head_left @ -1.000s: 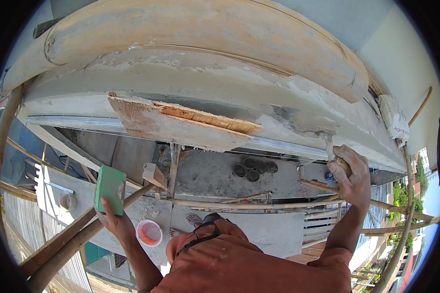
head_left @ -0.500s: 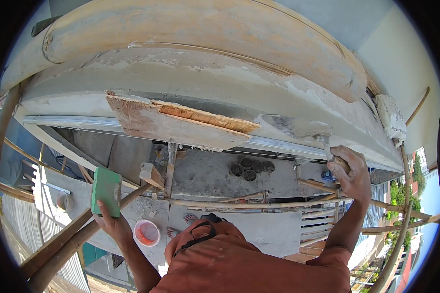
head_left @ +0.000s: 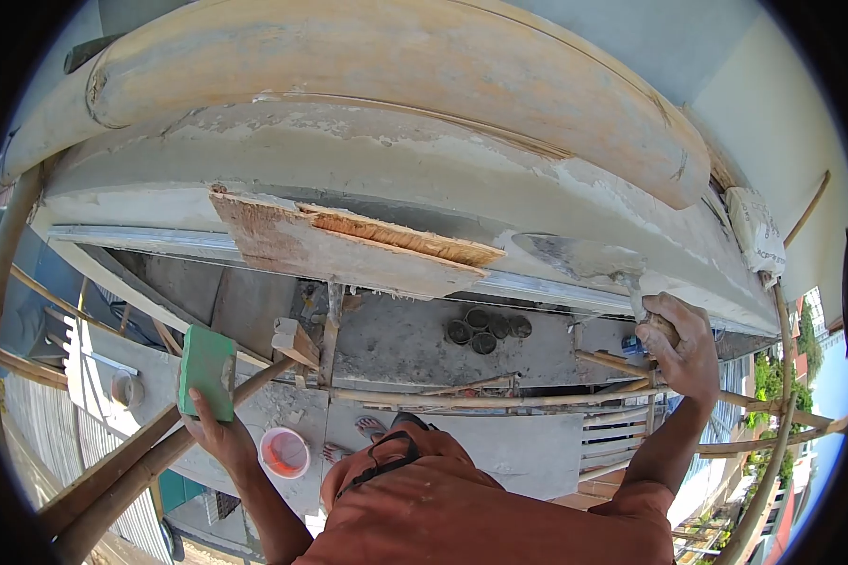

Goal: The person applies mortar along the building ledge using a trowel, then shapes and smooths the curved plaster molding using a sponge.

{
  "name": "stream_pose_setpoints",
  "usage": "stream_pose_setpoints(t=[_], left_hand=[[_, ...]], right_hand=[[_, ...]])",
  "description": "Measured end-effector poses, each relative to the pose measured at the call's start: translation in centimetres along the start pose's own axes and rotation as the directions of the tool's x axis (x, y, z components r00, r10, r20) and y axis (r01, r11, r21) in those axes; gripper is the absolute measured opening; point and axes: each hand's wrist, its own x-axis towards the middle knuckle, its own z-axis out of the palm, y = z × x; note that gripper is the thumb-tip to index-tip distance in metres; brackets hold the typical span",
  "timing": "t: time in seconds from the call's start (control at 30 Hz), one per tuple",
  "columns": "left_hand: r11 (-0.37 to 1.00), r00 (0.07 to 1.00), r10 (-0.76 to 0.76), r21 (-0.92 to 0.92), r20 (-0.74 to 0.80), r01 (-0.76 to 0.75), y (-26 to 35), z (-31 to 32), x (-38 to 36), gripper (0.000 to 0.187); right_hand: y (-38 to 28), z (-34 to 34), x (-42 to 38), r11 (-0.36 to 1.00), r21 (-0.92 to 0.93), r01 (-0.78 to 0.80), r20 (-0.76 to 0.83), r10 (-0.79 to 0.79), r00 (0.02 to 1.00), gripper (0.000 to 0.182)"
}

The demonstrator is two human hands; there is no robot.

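Observation:
My left hand (head_left: 219,431) holds a green block (head_left: 207,373) upright at the left, with the fingers behind it. At the right, my right hand (head_left: 680,341) is wrapped round the handle of a trowel (head_left: 579,259), whose grey blade lies against the plastered ledge (head_left: 396,160). A rough, splintered wooden board (head_left: 339,247) leans across the ledge's metal strip (head_left: 537,289), left of the trowel.
A thick bamboo pole (head_left: 377,56) runs above the ledge. Below are several dark buckets (head_left: 483,343), a pink pail (head_left: 285,453), a bamboo rail (head_left: 499,400) and a wooden post end (head_left: 295,341). A white sack (head_left: 756,231) sits at the right.
My right hand and the trowel have shifted slightly right and down. The green block in my left hand is almost where it was. The whole view has moved a little.

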Motion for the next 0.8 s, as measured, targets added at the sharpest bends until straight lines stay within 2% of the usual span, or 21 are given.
stream_pose_setpoints(t=[0.03, 0.07, 0.13, 0.17, 0.23, 0.27, 0.3, 0.33, 0.37, 0.4, 0.47, 0.5, 0.6, 0.67, 0.8], left_hand=[[0.999, 1.0, -0.021, -0.027, -0.012, 0.021, 0.1, -0.1, -0.1, 0.053], [0.999, 1.0, -0.02, -0.027, -0.017, 0.02, 0.3, 0.0, -0.2, 0.053], [0.998, 0.999, -0.037, -0.057, 0.017, 0.037, 0.8, 0.2, -0.3, 0.052], [0.998, 0.999, -0.036, -0.054, 0.012, 0.037, 0.8, 0.2, -0.3, 0.052], [0.994, 0.996, -0.077, -0.074, 0.044, 0.08, 0.5, -0.8, -0.1, 0.055], [0.998, 0.997, -0.018, -0.054, 0.075, 0.022, 0.2, -1.1, -0.1, 0.05], [0.922, 0.988, -0.036, -0.376, 0.148, 0.09, 1.9, 0.0, -0.6, 0.048], [0.89, 0.987, -0.042, -0.443, 0.154, 0.107, 2.7, 0.4, -0.8, 0.049], [0.86, 0.985, -0.045, -0.495, 0.168, 0.124, 3.3, 0.7, -1.2, 0.053], [0.87, 0.987, -0.027, -0.482, 0.156, 0.1, 4.4, 1.6, -1.7, 0.058], [0.902, 0.982, 0.044, -0.429, 0.185, 0.041, 5.4, 2.3, -2.3, 0.069], [0.908, 0.977, 0.07, -0.419, 0.202, 0.021, 6.1, 2.8, -2.6, 0.078], [0.918, 0.962, 0.13, -0.396, 0.241, -0.025, 6.8, 3.5, -3.3, 0.085], [0.918, 0.956, 0.13, -0.397, 0.264, -0.015, 7.1, 3.8, -3.5, 0.086], [0.913, 0.948, 0.124, -0.408, 0.293, 0.006, 7.5, 4.0, -3.9, 0.086]], right_hand=[[0.2, -0.1, -0.2, 0.996, -0.086, 0.04, -0.03, -0.043, 0.999, 0.03], [0.1, 0.0, -0.1, 0.995, -0.084, 0.045, -0.029, -0.048, 0.998, 0.03], [0.0, 0.0, 0.0, 0.974, 0.186, -0.132, 0.043, 0.127, 0.991, 0.028], [-0.4, 0.0, 0.1, 0.974, 0.188, -0.129, 0.047, 0.122, 0.991, 0.028], [-1.4, 0.1, 0.6, 0.993, 0.092, 0.073, -0.08, -0.066, 0.995, 0.031], [-1.7, 0.3, 0.5, 0.981, 0.174, 0.081, -0.115, -0.062, 0.991, 0.034], [-1.7, 0.4, 0.2, 0.958, 0.27, 0.097, -0.133, -0.063, 0.989, 0.037], [-1.4, -0.1, -0.3, 0.959, 0.269, 0.089, -0.073, -0.072, 0.995, 0.043], [-1.7, 0.9, -1.1, 0.914, 0.388, 0.121, -0.162, -0.061, 0.985, 0.047], [-1.9, 1.8, -1.9, 0.821, 0.56, 0.115, -0.194, -0.005, 0.981, 0.049], [-2.4, 4.9, -2.3, 0.821, 0.52, 0.236, -0.237, -0.126, 0.963, 0.052], [-4.1, 6.2, -1.7, 0.822, 0.521, 0.229, -0.172, -0.161, 0.972, 0.048], [-10.0, 11.0, 0.0, 0.816, 0.529, 0.232, -0.064, -0.234, 0.97, 0.037], [-12.2, 13.4, 0.4, 0.768, 0.605, 0.212, -0.028, -0.246, 0.969, 0.031], [-12.7, 15.1, 0.9, 0.753, 0.622, 0.215, 0.03, -0.297, 0.954, 0.029]])
